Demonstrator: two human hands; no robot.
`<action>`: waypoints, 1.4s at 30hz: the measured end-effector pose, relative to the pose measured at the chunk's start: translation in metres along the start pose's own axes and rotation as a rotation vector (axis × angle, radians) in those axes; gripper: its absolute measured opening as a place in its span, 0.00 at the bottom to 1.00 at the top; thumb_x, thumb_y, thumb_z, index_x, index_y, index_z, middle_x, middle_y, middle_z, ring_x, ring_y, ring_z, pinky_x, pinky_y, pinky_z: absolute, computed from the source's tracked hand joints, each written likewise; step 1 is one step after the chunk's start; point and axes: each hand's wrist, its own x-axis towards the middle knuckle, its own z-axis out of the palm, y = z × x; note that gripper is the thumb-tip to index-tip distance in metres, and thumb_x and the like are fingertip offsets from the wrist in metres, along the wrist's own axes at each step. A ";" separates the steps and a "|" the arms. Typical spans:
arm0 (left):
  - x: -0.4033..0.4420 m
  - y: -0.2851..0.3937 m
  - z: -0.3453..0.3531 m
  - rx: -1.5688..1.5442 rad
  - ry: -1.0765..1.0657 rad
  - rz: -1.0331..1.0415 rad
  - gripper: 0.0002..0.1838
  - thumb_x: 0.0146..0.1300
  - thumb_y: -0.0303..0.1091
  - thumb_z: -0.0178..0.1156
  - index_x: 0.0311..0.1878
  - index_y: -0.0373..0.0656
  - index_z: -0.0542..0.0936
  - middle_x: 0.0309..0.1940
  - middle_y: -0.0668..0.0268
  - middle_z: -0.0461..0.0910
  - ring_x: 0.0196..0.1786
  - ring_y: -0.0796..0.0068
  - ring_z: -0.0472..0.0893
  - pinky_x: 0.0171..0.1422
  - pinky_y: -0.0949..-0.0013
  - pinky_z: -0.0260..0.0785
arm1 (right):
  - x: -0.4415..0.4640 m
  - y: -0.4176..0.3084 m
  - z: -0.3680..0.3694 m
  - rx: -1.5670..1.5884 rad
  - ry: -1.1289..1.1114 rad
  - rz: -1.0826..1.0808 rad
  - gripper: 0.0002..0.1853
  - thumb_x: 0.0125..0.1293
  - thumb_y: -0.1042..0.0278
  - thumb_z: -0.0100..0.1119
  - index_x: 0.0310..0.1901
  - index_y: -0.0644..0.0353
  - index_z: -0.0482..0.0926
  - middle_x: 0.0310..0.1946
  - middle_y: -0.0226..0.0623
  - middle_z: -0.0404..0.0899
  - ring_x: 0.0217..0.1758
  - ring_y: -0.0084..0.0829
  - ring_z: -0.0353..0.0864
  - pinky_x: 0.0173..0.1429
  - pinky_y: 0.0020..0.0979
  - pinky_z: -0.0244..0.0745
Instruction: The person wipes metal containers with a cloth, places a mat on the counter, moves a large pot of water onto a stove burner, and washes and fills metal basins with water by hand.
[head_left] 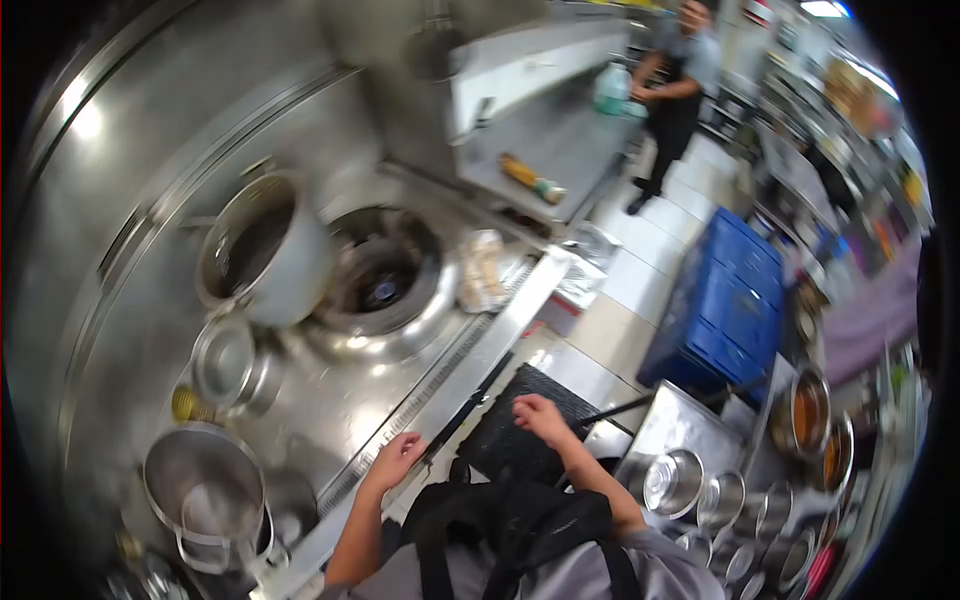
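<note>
My left hand [396, 462] hovers near the front edge of the steel stove [395, 405], its fingers loosely bent and holding nothing. To its right, my right hand [541, 417] is held in front of my body over a dark mat [520, 420]. Its fingers are curled in, and nothing shows in them. Neither hand touches the cookware. A large, tilted metal pot [305, 260] with dark contents stands beside the round burner [435, 290]. Closer to me on the left are a smaller pot [262, 385] and a wide, deep pot [165, 455].
A crumpled cloth [483, 272] lies by the burner. Beyond it, a steel counter [510, 150] holds a green bottle [612, 90]. A person in a dark apron [678, 105] stands on the tiled aisle. A blue bin [690, 310] and several metal bowls [672, 483] are to my right.
</note>
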 end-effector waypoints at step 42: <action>-0.151 0.212 0.119 -1.218 -1.426 0.189 0.31 0.80 0.52 0.41 0.76 0.41 0.59 0.73 0.59 0.63 0.76 0.62 0.62 0.80 0.59 0.53 | -0.335 -0.121 0.164 -1.018 0.949 -0.967 0.19 0.64 0.52 0.63 0.50 0.55 0.84 0.62 0.44 0.75 0.73 0.51 0.67 0.75 0.62 0.53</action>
